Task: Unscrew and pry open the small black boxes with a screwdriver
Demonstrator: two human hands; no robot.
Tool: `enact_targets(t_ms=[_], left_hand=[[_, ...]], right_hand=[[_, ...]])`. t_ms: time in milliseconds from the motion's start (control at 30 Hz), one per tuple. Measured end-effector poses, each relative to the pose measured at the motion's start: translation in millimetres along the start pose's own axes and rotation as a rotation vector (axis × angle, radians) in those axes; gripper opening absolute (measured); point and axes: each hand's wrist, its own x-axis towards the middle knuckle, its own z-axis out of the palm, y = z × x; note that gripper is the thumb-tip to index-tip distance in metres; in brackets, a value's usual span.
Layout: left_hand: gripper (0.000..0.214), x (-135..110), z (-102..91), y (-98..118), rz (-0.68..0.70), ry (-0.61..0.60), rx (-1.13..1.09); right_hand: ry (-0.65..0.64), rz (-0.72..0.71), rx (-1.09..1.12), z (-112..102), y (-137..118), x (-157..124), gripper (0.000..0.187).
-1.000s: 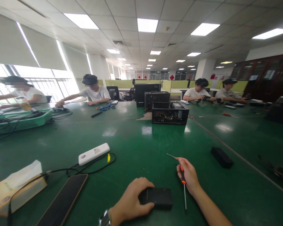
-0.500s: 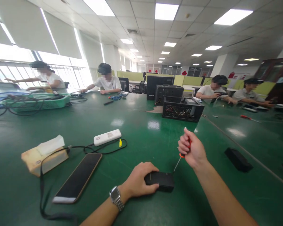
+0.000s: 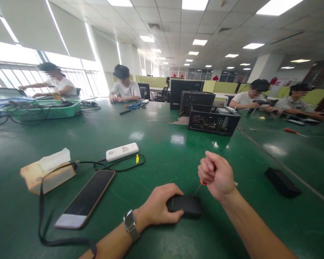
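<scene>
My left hand [image 3: 164, 204] is closed around the left end of a small black box [image 3: 190, 205], pressing it on the green tabletop. Its thumb lies along the near side and the fingers reach over the far side. In my right hand [image 3: 217, 175] is a screwdriver [image 3: 203, 182] with a red-orange handle, mostly hidden by the fist. The thin metal shaft slants down to the left, and its tip meets the box near the far edge of the top face; exact contact is hard to make out.
A phone [image 3: 85, 201], a tissue pack [image 3: 50, 169] and a white power bank [image 3: 122, 151] with a black cable lie left. Another black block [image 3: 282, 182] rests right. An open computer case [image 3: 213, 122] stands farther back, a green basket [image 3: 43, 111] far left. Several people sit around the table.
My right hand has shifted left and turned, bringing the screwdriver tip from beside the box's far right corner onto its far edge. My left hand keeps its hold. The view has tilted slightly.
</scene>
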Motion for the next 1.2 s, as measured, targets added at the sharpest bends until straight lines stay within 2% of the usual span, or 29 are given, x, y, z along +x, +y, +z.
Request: enact_targets(t_ms=[233, 467, 567, 667, 733, 800, 867, 1000, 1067, 1200], left_hand=[[0.033, -1, 1.6, 0, 0.009, 0.021, 0.013], [0.033, -3, 0.7, -1, 0.011, 0.018, 0.013], [0.033, -3, 0.4, -1, 0.012, 0.020, 0.009], [0.034, -4, 1.0, -1, 0.008, 0.021, 0.000], [0.035, -4, 1.3, -2, 0.007, 0.021, -0.007], [0.035, -4, 1.2, -3, 0.007, 0.019, -0.011], [0.036, -4, 0.3, -3, 0.009, 0.010, -0.017], [0.039, -4, -2.8, -1, 0.024, -0.026, -0.037], [0.039, -4, -3.6, 0, 0.023, -0.029, -0.038], [0.039, -4, -2.8, -2, 0.019, -0.023, -0.037]], right_hand=[[-0.071, -0.070, -0.060, 0, 3, -2, 0.039], [-0.124, -0.141, -0.233, 6, 13, -6, 0.040], [-0.138, -0.243, -0.567, 5, 6, -6, 0.037], [-0.089, -0.468, -1.172, 1, -12, -6, 0.035], [-0.007, -0.462, -1.501, -4, -26, -8, 0.037], [-0.025, -0.342, -1.637, -9, -39, -11, 0.036], [-0.133, -0.285, -1.614, -13, -50, -13, 0.033], [-0.188, -0.401, -1.465, -12, -60, -19, 0.035], [-0.208, -0.436, -1.427, -7, -58, -22, 0.035], [-0.289, -0.406, -1.422, 6, -45, -27, 0.034]])
